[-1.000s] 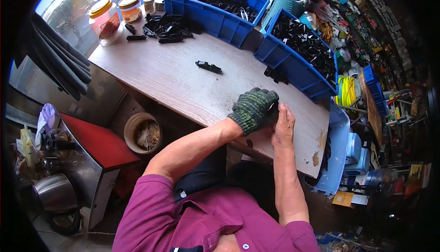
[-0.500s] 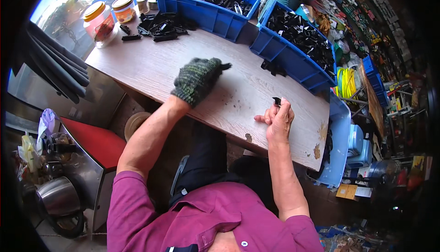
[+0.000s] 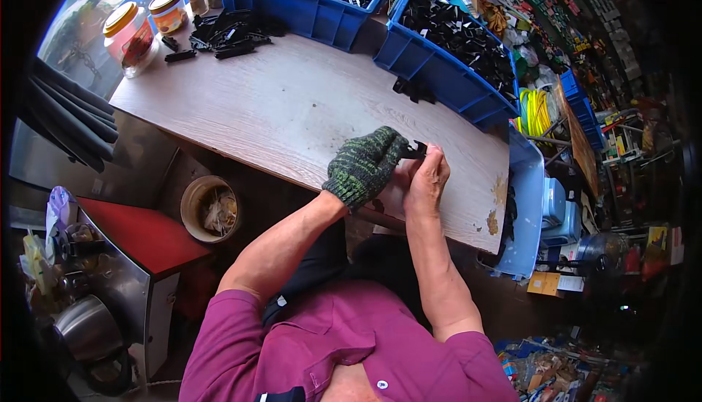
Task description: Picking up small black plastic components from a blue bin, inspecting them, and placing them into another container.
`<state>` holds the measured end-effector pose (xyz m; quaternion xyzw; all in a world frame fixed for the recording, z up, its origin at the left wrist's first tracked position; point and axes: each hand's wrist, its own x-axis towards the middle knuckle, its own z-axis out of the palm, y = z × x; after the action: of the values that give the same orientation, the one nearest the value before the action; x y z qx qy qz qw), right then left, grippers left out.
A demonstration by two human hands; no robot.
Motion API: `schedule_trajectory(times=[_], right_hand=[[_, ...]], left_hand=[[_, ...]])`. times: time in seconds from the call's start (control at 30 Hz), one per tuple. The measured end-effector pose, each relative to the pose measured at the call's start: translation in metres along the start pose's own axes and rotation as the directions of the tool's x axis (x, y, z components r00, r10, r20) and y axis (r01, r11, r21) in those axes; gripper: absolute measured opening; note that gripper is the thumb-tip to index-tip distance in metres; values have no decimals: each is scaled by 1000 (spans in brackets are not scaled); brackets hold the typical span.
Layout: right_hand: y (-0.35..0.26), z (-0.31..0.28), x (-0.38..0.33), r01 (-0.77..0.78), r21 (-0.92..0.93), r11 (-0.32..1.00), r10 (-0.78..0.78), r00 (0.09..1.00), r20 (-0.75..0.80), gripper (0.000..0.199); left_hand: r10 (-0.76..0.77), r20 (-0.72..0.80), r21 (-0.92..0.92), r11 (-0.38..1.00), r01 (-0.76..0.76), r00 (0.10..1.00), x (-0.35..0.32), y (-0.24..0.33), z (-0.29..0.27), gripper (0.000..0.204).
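Note:
My left hand [image 3: 368,162], in a green-and-black knitted glove, is closed around a black plastic part that shows only at its fingertips. My bare right hand [image 3: 427,181] meets it over the table [image 3: 241,102], its thumb and fingers pinching a small black plastic piece [image 3: 417,149]. The two parts touch or nearly touch between the hands; the exact join is too small to make out. A small group of black pieces [image 3: 414,90] lies on the table beyond the hands, against the right blue crate [image 3: 439,65].
A second blue crate [image 3: 292,8] of black parts stands at the back. Left of it lie a heap of long black parts [image 3: 230,32] and lidded jars [image 3: 131,40]. A bucket [image 3: 191,208] stands below the table's left edge; a light-blue bin [image 3: 528,204] is at the right.
My left hand has moved right and nearer to me, bringing its black part up to the piece in my right hand. The view has shifted slightly, and the bucket shows more.

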<state>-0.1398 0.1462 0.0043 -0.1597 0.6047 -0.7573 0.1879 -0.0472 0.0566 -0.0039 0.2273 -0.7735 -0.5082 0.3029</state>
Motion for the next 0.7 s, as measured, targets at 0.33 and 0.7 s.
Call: schedule_trajectory(times=[0.33, 0.7], right_hand=[[16, -25, 10, 386, -390, 836, -382, 920, 92, 27], [-5, -15, 4, -95, 87, 992, 100, 994, -51, 31]], left_hand=[[185, -46, 263, 950, -167, 982, -11, 9, 42, 38], [212, -279, 410, 908, -83, 937, 98, -16, -3, 18]])
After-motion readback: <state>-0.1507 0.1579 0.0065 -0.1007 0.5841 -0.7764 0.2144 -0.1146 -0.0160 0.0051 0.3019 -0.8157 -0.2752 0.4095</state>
